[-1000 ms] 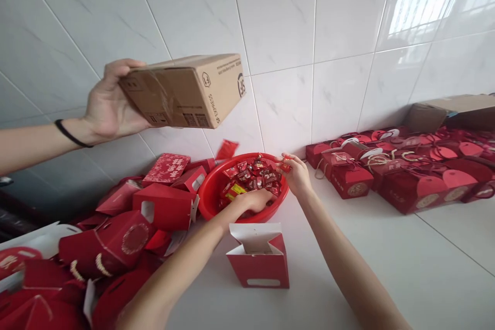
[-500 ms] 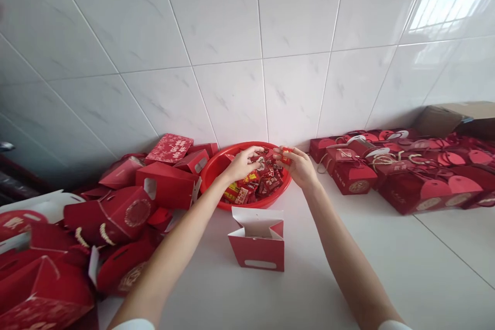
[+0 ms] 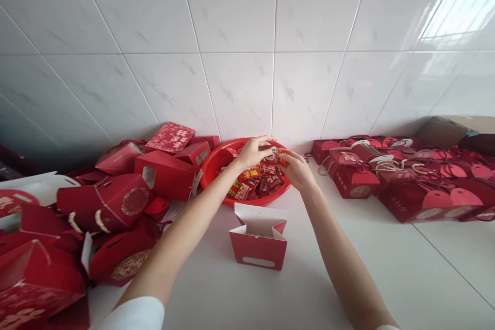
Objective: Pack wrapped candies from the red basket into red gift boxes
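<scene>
A red plastic basin [image 3: 208, 178] with several wrapped candies [image 3: 253, 175] in it stands against the tiled wall. Over its far side my left hand [image 3: 253, 153] reaches in, thumb and fingers apart beside a dark red candy packet [image 3: 273, 155]. My right hand [image 3: 297, 169] is above the basin's right rim, its fingers closed around small red wrapped candy mostly hidden by them. The fingertips of both hands are close together. In front of the basin, a red gift box [image 3: 258, 250] stands upright with its white-lined top open.
A heap of red gift boxes [image 3: 104, 201] fills the left side. On the right, rows of closed red boxes [image 3: 356, 180] with cord handles line the wall, with a brown cardboard box [image 3: 444, 131] behind. Everything rests on a white counter [image 3: 390, 268].
My left hand has moved right, closer to my right hand. The candy in my right hand is now more covered by the fingers. The view has shifted slightly; the open box stays put.
</scene>
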Tool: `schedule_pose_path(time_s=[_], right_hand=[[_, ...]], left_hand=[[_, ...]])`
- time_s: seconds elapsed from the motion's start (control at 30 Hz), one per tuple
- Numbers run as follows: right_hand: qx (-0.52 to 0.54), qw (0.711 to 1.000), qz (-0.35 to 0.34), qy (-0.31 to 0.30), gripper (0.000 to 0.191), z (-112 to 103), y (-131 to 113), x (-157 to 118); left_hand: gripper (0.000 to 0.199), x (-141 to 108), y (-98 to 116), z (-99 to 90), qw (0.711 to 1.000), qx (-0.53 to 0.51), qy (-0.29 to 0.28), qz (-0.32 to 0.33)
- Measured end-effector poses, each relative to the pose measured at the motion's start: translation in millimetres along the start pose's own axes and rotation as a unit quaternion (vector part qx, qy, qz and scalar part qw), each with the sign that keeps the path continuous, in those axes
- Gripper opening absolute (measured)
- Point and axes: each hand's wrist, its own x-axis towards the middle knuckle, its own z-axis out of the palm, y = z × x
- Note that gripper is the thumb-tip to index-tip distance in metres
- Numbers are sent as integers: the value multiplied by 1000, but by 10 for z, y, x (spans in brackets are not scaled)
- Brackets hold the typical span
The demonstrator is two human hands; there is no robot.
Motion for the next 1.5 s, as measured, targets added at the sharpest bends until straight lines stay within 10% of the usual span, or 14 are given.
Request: schedule_pose_path(time_s=[0.3, 0.57, 0.83, 1.0, 1.5], right_hand=[[15, 998, -10, 59, 16, -83, 27, 86], [59, 995, -40, 68, 18, -126, -6, 98], [59, 995, -40, 74, 11, -142, 87, 177], [77, 993, -35, 81, 14, -114, 150, 183], [66, 993, -45, 83, 16, -116, 104, 131]], left_hand=[[27, 92, -212, 72, 998, 57, -5, -20], [9, 86, -435, 111, 891, 385, -233, -67], [28, 57, -443, -42, 987, 98, -78, -103], [45, -6, -301, -71, 988, -78, -28, -130], [31, -16, -117, 66, 997, 78, -5, -3]])
